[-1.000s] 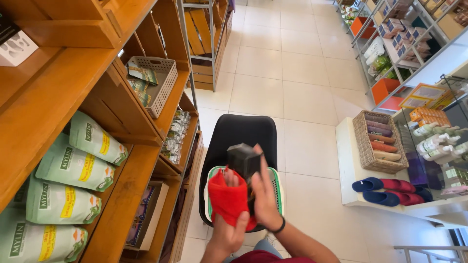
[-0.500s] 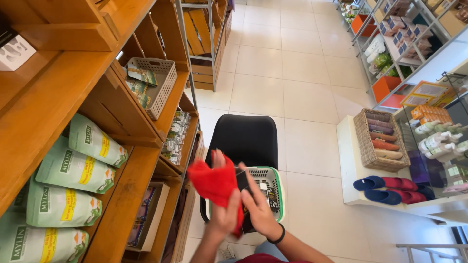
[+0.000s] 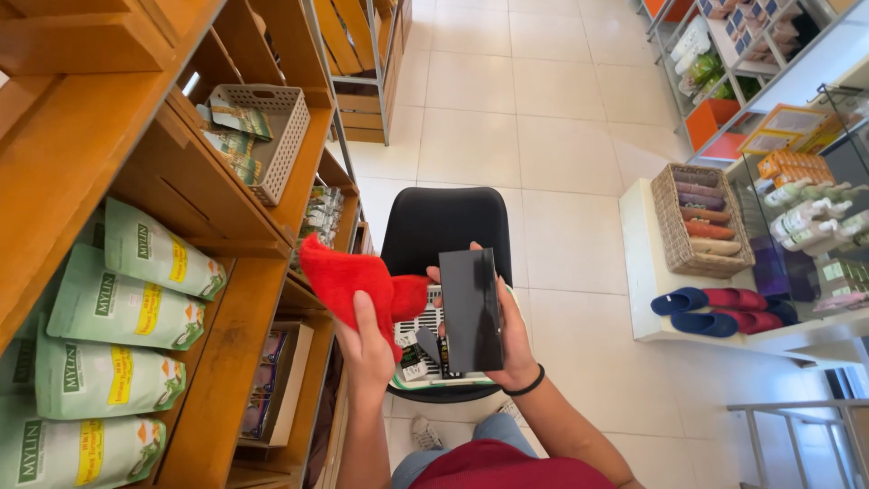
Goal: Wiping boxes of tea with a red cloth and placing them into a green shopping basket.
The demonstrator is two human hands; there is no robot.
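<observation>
The right hand (image 3: 511,349) is gripping a black box (image 3: 471,311) upright, long axis running away from the person, above a basket (image 3: 425,349). The left hand (image 3: 367,349) is clutching a red cloth (image 3: 348,276) just beside the box, nearly touching its left edge.

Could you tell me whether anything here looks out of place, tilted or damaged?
Nothing looks spilled or damaged. The left hand holds a red cloth and the right hand a black box above a basket that rests on a black chair. The only oddity: packets in the white shelf basket lie tilted.
</observation>
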